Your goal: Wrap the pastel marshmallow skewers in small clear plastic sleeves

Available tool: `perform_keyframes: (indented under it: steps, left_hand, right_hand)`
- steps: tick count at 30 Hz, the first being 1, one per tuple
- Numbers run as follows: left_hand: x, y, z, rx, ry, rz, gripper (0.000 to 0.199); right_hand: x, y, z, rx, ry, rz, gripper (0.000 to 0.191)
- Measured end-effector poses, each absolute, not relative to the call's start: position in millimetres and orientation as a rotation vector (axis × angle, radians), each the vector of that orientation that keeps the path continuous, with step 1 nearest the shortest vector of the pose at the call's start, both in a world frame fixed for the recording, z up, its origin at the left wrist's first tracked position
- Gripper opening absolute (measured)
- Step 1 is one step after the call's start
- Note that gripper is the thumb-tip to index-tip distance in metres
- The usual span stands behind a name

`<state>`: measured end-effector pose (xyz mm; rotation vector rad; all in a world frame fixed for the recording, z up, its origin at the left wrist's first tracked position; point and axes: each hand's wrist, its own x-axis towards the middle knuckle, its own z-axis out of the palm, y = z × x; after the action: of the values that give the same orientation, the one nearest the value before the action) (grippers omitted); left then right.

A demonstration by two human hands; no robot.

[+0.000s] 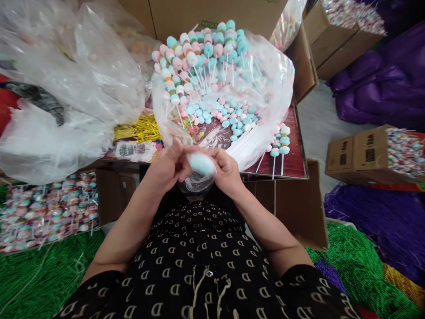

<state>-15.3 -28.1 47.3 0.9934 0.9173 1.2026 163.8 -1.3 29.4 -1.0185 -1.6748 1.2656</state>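
Note:
Between my two hands, close in front of my body, is a pale blue and white marshmallow piece [202, 164], smeared by motion. My left hand [169, 166] is closed with its fingertips at the left end of it. At its right end, the pinched fingers of my right hand [226, 170] grip it. Whether a stick runs through it cannot be made out. Just beyond my hands, a clear plastic bag [277, 82] lies open with loose pink, blue and white marshmallows [237, 119] inside. Finished marshmallow skewers [207, 48] are piled at its back.
Several skewers [280, 141] lie at the right of the dark red table [297, 153]. Yellow twist ties [141, 128] and gummy rings [194, 130] are at the left. Plastic bags [109, 66] crowd the left side. Cardboard boxes [357, 155] stand on the floor at right.

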Motion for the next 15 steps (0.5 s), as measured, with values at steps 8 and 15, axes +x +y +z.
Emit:
perform_keyframes:
  steps: [8, 15]
  left_hand:
    - [-6, -36, 46, 1.335, 1.353, 0.931, 0.072]
    - [1, -32, 38, 1.598, 1.417, 1.088, 0.036]
  right_hand:
    - [168, 0, 33, -1.016, -1.524, 1.148, 0.015]
    - [170, -9, 17, -0.797, -1.228, 1.543, 0.032]
